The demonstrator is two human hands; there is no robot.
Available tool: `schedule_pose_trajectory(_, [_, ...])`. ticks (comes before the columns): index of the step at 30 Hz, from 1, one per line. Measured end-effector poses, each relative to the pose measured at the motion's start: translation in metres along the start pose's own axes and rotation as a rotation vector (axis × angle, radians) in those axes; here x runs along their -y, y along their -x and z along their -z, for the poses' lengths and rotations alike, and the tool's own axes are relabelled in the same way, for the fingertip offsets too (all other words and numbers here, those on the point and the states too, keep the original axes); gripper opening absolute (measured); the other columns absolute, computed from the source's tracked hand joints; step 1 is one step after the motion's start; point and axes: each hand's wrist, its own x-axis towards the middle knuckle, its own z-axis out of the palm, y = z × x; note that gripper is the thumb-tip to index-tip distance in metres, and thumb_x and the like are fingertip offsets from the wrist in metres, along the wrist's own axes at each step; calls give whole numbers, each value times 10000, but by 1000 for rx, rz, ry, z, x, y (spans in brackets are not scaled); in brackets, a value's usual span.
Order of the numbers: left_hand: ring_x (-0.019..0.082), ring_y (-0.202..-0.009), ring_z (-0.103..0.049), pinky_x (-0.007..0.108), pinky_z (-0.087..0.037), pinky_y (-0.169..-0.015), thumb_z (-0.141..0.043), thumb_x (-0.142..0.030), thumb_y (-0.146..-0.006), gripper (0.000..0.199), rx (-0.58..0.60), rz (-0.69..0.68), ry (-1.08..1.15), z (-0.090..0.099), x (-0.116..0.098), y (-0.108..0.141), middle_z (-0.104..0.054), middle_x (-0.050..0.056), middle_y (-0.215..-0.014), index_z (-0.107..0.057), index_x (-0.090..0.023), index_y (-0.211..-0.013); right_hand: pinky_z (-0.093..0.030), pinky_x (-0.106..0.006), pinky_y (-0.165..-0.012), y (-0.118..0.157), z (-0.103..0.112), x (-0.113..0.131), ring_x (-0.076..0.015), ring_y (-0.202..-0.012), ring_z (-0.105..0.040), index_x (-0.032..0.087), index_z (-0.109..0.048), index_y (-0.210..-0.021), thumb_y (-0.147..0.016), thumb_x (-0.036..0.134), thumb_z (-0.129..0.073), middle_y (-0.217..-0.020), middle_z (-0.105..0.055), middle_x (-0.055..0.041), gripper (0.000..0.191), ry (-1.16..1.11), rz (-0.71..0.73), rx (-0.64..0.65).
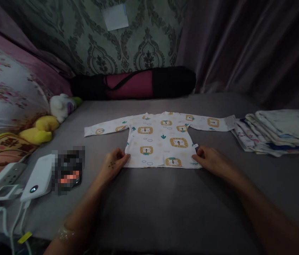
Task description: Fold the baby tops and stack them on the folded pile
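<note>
A small white long-sleeved shirt [156, 141], printed with lion faces and green leaves, lies spread out with both sleeves stretched sideways. My left hand [113, 162] pinches its lower left side edge between thumb and fingers. At the lower right side, beside a small white tag, my right hand [209, 159] grips the cloth in the same way. The right cuff reaches a pile of folded clothes [284, 129], touching or nearly touching it. The hem between my hands lies nearly straight.
On the left are a white power bank [39, 177] with cables, a power strip [2, 180] and a blurred-out dark object [69, 170]. Plush toys [36, 131] line the left side near a floral pillow [8, 81]. A long black and pink bag [130, 85] rests against the wall.
</note>
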Motion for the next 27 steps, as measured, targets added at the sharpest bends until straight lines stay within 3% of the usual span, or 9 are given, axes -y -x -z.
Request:
schedule_pose_trajectory(2, [129, -542, -454, 235, -323, -509, -545, -461, -741, 251, 32, -39, 33, 0, -1, 2, -494, -51, -567, -533, -218, -801, -322, -253, -537, 0, -2, -2, -163, -628, -574, 198, -616, -960, -826, 360, -547, -724, -648, -30, 221, -45, 16, 10])
schedule_pose_trajectory(5, [131, -534, -428, 234, -314, -518, -519, -477, -791, 331, 90, -94, -12, 3, 0, 4, -453, -69, -561, -547, -234, -1014, -357, -254, -567, 2, 1, -4, -171, -654, -581, 219, -531, -1283, -852, 345, -510, -753, -655, -15, 449, -105, 98, 52])
schedule_pose_trajectory(7, [136, -562, -442, 236, -314, -536, -489, -517, -829, 385, 130, -115, -77, 7, 1, 5, -455, -59, -585, -578, -241, -1082, -388, -258, -603, 5, 6, -4, -180, -704, -594, 264, -479, -1377, -873, 357, -475, -824, -673, -17, 513, -153, 173, 95])
schedule_pose_trajectory(12, [153, -629, -500, 249, -346, -583, -438, -589, -864, 515, 213, -107, -145, 16, 2, 8, -548, -24, -665, -626, -230, -1182, -406, -276, -614, 6, 14, -8, -191, -687, -583, 278, -542, -1353, -885, 419, -440, -830, -672, -25, 499, -155, 192, 174])
schedule_pose_trajectory(17, [160, -618, -520, 262, -352, -589, -436, -611, -860, 598, 201, -103, -207, 15, 2, 10, -563, -19, -663, -582, -204, -1274, -376, -268, -562, 3, 13, -14, -181, -626, -555, 279, -512, -1376, -884, 453, -438, -725, -624, -4, 527, -118, 187, 200])
schedule_pose_trajectory(21, [165, -631, -535, 269, -360, -595, -430, -593, -872, 592, 215, -120, -255, 16, 4, 10, -581, -6, -697, -569, -196, -1289, -406, -274, -602, 8, 18, -12, -192, -679, -580, 282, -544, -1347, -861, 429, -471, -786, -664, -23, 512, -123, 187, 174])
schedule_pose_trajectory(23, [167, -656, -548, 271, -376, -605, -447, -578, -867, 551, 217, -153, -269, 20, 4, 6, -609, 12, -743, -614, -196, -1227, -417, -275, -628, 10, 25, -9, -196, -707, -597, 288, -556, -1335, -846, 412, -494, -822, -685, -26, 509, -93, 201, 183])
schedule_pose_trajectory(27, [172, -688, -559, 289, -421, -652, -454, -507, -873, 420, 180, -302, -353, 23, -8, -18, -629, 64, -807, -708, -176, -829, -412, -278, -640, -5, 38, 13, -199, -725, -623, 287, -671, -1172, -843, 375, -509, -844, -701, -36, 377, 78, 180, 223])
